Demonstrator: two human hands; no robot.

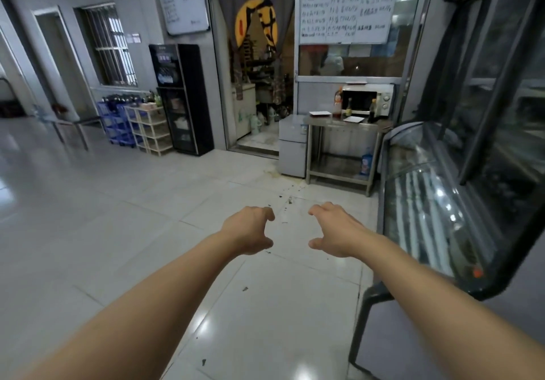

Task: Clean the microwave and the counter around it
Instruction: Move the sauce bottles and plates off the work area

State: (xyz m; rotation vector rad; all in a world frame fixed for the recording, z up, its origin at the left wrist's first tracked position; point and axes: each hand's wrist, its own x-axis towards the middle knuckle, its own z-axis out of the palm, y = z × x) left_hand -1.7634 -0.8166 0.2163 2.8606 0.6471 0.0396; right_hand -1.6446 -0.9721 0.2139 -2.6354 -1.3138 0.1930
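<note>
While both arms stretched out over the tiled floor [265,306], the left hand [250,229] and right hand [336,229] hung with fingers loosely curled, holding nothing. Well ahead, the white microwave [367,99] sat on a steel counter [348,123] among sauce bottles [349,107].

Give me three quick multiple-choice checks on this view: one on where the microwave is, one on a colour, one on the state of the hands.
1. The microwave stands on:
A. the steel table
B. the floor
C. the small fridge

2. The crates under the window are:
A. red
B. blue
C. green

3. The left hand and right hand are:
A. holding a cloth
B. empty, fingers loosely curled
C. on the microwave

Answers: 1 A, it sits on the tabletop behind bottles; 2 B, clearly blue; 3 B, both hang over the floor tiles, gripping nothing.
</note>
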